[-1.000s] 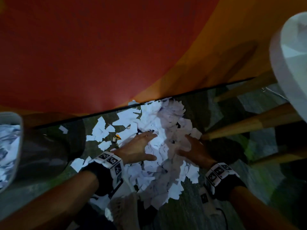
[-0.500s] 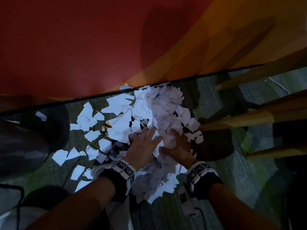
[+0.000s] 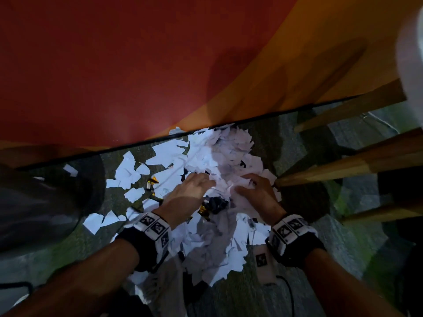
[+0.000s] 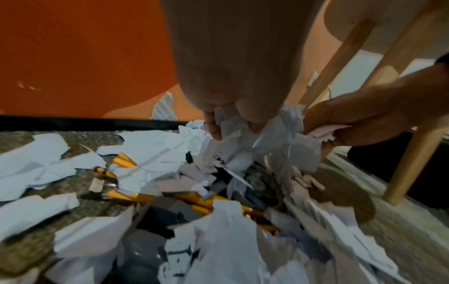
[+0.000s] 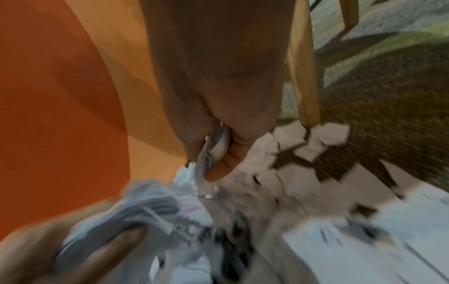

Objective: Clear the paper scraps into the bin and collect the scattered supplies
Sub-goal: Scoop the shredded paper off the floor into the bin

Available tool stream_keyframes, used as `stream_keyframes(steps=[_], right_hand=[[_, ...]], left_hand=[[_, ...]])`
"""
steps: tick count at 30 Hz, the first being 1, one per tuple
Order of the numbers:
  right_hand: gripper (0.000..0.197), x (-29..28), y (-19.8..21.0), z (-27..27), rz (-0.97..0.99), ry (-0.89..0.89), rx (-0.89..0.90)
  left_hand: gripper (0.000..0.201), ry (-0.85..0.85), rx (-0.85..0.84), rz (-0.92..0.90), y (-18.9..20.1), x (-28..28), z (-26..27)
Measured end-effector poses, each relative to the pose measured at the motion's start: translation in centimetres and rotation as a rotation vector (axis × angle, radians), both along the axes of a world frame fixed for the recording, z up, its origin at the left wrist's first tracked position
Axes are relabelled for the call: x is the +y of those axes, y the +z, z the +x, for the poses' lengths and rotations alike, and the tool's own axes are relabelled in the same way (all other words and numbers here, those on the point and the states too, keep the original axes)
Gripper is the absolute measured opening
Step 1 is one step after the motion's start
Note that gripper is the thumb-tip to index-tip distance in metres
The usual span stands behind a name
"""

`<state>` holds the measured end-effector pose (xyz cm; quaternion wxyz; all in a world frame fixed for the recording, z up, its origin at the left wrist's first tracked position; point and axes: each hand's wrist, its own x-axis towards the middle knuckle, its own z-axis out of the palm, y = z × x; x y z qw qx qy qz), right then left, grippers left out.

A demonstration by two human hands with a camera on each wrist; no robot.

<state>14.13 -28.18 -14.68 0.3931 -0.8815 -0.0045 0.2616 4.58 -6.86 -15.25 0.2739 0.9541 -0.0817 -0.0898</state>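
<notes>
A heap of white paper scraps (image 3: 219,156) lies on the patterned carpet against the wall. My left hand (image 3: 206,181) and right hand (image 3: 245,186) dig into its middle, close together, fingers curled around bunches of scraps. The left wrist view shows my left fingers (image 4: 218,126) gripping torn paper (image 4: 279,146), with the right hand (image 4: 364,119) beside it. In the blurred right wrist view, my right fingers (image 5: 218,159) pinch scraps. Yellow pencils (image 4: 126,194) and dark pieces (image 3: 215,203) lie half buried under the scraps.
A dark grey bin (image 3: 45,202) stands at the left on the carpet. Wooden chair legs (image 3: 343,165) slant in from the right, one foot touching the heap. A black skirting strip (image 3: 114,148) runs under the red and orange wall. Loose scraps (image 3: 128,170) lie scattered left.
My hands, flat and apart on the heap a second ago, have drawn together and curled into the scraps. Pencils and dark pieces now show near my wrists.
</notes>
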Motion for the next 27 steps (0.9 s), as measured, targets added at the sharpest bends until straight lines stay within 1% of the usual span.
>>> stream_keyframes(steps=[2,5,7,9,12,15,18,20,22,23,26,27], right_hand=[[0.024,-0.2,1.7,0.9,0.058,-0.057,0.004],[0.025,-0.3,4.2,2.0,0.137,-0.131,-0.012],[0.025,0.1,5.9,2.5,0.183,-0.138,-0.048],[0.025,0.7,7.5,3.0,0.21,-0.106,-0.067],[0.028,2.8,10.4,3.4,0.233,0.011,-0.11],[0.027,6.2,13.6,3.2,0.256,0.123,-0.158],[0.022,10.5,17.5,1.9,0.328,0.261,-0.195],[0.023,14.0,20.0,0.6,0.367,0.37,-0.203],[0.024,17.6,22.1,-1.0,0.378,0.435,-0.226],[0.025,19.2,23.0,-1.8,0.376,0.457,-0.235],[0.028,24.2,25.1,-4.8,0.403,0.535,-0.231],[0.03,25.7,25.4,-5.8,0.419,0.558,-0.233]], left_hand=[[0.049,0.076,0.006,-0.054,1.2,1.4,0.0],[0.036,0.181,-0.071,-0.137,3.7,3.6,-0.2],[0.029,0.279,-0.084,-0.227,5.8,5.0,-0.3],[0.029,0.362,-0.069,-0.306,8.9,5.9,-0.5],[0.021,0.442,-0.131,-0.352,13.5,7.3,-1.2],[0.015,0.551,-0.116,-0.36,16.9,9.2,-2.5],[0.017,0.617,-0.135,-0.336,20.4,11.7,-4.9],[0.009,0.66,-0.175,-0.303,22.8,13.5,-7.0],[0.005,0.707,-0.21,-0.279,24.7,15.5,-9.1],[0.006,0.73,-0.22,-0.286,25.4,16.4,-10.1],[0.018,0.846,-0.261,-0.313,27.3,19.7,-14.1],[0.016,0.884,-0.278,-0.321,27.7,20.6,-15.5]])
